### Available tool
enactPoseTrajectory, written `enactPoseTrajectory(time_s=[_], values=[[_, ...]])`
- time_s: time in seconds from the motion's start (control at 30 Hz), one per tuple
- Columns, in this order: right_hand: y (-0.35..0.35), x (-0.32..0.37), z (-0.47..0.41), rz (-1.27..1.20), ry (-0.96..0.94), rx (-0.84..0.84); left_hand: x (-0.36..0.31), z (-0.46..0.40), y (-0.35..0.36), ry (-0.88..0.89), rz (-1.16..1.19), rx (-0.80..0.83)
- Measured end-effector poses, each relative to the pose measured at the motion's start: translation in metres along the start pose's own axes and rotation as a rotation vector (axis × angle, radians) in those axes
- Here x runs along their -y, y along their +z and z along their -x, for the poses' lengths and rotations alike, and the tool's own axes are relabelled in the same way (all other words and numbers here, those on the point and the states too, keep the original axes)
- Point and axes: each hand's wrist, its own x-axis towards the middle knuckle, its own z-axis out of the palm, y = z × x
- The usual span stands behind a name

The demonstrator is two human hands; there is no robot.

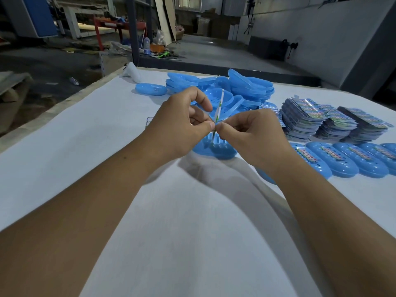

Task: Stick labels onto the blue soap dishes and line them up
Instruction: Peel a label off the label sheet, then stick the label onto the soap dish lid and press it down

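I see my left hand and right hand pinching a thin printed label strip edge-on between their fingers, above a blue plastic soap dish on the white counter.

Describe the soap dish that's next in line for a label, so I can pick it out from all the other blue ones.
On the white table, find the two hands pinching a label edge-on. The dish lies directly beneath them, near the middle. Unlike the heaped pile behind and the labelled row to the right, it lies alone and shows no sticker.
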Motion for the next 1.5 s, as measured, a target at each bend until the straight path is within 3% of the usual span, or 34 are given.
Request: enactPoseTrajectory(time_s=[0.37, 0.77, 1.27, 1.5], values=[[0.006, -0.001, 0.001, 0.078, -0.041, -0.063, -0.001, 0.000, 0.004, 0.010, -0.054, -0.015], [0.002, -0.001, -0.002, -0.003, 0.026, -0.037, 0.001, -0.001, 0.003, -0.046, -0.005, -0.038], [-0.007, -0.005, -0.006, -0.106, 0.231, -0.083, 0.018, -0.015, -0.009, -0.404, -0.078, -0.176], [-0.011, -0.004, -0.007, -0.132, 0.266, -0.120, 0.026, -0.015, -0.021, -0.504, -0.349, -0.106]])
